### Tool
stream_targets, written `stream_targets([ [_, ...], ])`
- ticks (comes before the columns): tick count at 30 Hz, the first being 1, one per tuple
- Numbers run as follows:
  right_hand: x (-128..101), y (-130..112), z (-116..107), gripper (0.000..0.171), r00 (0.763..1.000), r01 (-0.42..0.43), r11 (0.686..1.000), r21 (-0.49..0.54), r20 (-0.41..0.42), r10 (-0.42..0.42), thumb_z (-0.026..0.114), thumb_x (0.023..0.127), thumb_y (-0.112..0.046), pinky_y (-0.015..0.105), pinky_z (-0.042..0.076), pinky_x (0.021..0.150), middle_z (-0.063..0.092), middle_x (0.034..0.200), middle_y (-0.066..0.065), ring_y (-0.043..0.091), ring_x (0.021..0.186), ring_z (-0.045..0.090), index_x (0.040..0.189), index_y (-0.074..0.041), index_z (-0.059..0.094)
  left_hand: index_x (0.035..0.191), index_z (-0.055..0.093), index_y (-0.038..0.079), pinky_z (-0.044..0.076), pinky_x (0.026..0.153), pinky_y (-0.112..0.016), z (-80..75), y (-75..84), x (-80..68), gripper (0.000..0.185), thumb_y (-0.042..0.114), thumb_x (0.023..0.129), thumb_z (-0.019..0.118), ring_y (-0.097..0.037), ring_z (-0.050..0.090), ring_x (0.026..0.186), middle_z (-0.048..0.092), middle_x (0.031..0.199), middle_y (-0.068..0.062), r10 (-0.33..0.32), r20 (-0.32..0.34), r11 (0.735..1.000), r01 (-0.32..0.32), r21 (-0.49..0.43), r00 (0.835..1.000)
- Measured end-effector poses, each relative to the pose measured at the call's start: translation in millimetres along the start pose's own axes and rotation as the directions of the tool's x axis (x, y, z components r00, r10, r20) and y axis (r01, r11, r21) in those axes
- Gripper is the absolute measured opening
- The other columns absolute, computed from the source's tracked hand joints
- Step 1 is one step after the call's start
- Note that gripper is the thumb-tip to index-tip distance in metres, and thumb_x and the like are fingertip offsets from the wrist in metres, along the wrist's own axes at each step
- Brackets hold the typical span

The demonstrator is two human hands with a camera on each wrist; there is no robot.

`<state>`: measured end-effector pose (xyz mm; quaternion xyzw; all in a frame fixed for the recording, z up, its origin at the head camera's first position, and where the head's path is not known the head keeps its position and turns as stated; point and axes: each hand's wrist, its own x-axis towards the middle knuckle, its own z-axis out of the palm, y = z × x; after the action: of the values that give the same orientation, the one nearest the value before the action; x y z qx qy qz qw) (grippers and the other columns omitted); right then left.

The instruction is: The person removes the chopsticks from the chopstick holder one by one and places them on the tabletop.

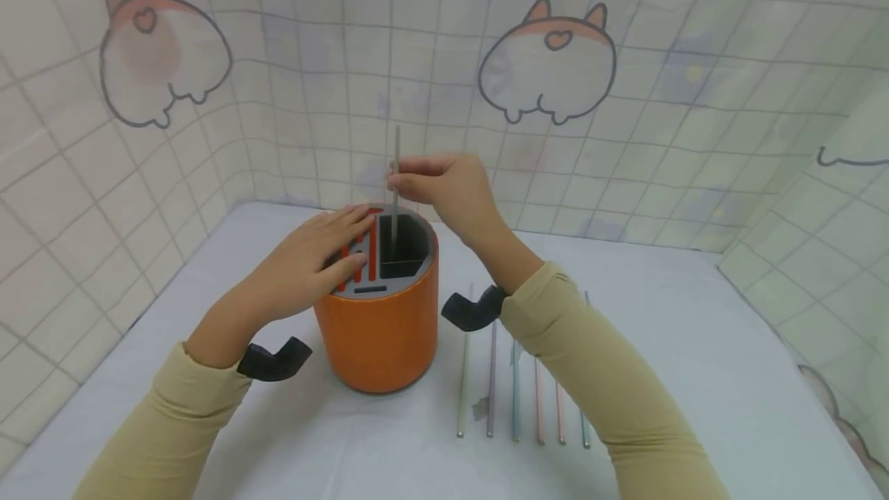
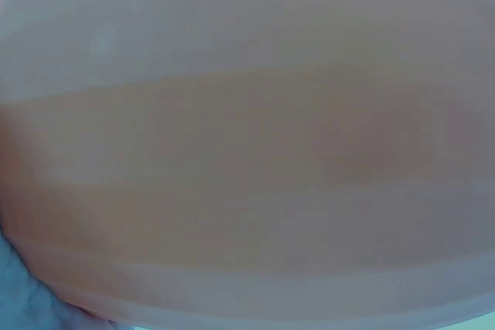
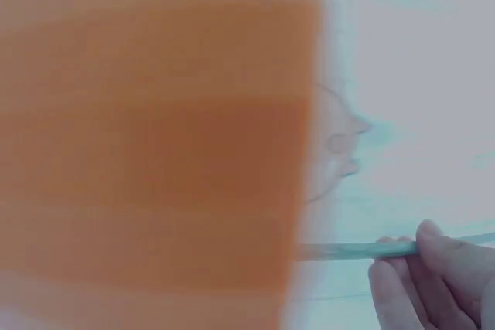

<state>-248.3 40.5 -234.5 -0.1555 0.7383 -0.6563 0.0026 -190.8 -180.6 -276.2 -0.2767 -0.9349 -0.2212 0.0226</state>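
Fingers, right (image 1: pixel 410 185): pinched round a grey stick (image 1: pixel 396 176), thumb and fingertips closed on its middle; same pinch seen in the right wrist view (image 3: pixel 433 249).
Fingers, left (image 1: pixel 347 241): straight, laid flat on the holder's grey top, holding nothing.
Right hand (image 1: pixel 451 191): raised above the holder's far rim.
Left hand (image 1: pixel 312 261): resting palm down on the near-left part of the lid.
Stick: upright, top end above the right fingers, lower end down inside the dark opening just below them.
Holder (image 1: pixel 380 330): orange cylinder, standing on the counter (image 1: pixel 694 376) under both hands; grey lid with red slots beneath the left fingers and a dark compartment (image 1: pixel 406 249) beside them.
Spare sticks (image 1: pixel 517 384): pale colours, lying side by side on the counter, near and to the right of the holder, under the right forearm, well apart from the fingers.
Sleeves (image 1: pixel 590 376): tan, with black wrist mounts (image 1: pixel 472 309).
Left wrist view: blurred, nothing to tell.
Backdrop (image 1: pixel 549 68): checked cloth with cartoon animals, behind the right fingers.
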Motion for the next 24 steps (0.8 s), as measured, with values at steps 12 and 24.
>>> stream_targets([
  [12, -53.2, -49.2, -62.9, 0.016, 0.933, 0.340, 0.897, 0.281, -0.224, -0.283, 0.077, 0.084, 0.000, 0.030, 0.061, 0.085, 0.078, 0.089, 0.006, 0.019, 0.088, 0.076, 0.099, 0.002, 0.078, 0.157, 0.030, 0.013, 0.012, 0.126, -0.056, -0.5, -0.7, -2.7, 0.057, 0.036, 0.106, 0.042, -0.033, 0.017, 0.155, 0.024, 0.166, -0.007, 0.003, -0.004, 1.000, -0.003, 0.010, 1.000],
  [24, -90.9, -68.0, -118.0, 0.025, 0.876, 0.434, 0.836, 0.335, -0.375, -0.304, 0.081, 0.075, 0.008, 0.037, 0.060, 0.081, 0.075, 0.084, 0.017, 0.027, 0.079, 0.076, 0.098, 0.015, 0.073, 0.157, 0.030, 0.012, 0.010, 0.126, -0.057, -0.5, -0.6, -1.3, 0.058, 0.035, 0.106, 0.043, -0.034, 0.016, 0.155, 0.023, 0.166, -0.008, 0.005, -0.003, 1.000, -0.005, 0.005, 1.000],
])
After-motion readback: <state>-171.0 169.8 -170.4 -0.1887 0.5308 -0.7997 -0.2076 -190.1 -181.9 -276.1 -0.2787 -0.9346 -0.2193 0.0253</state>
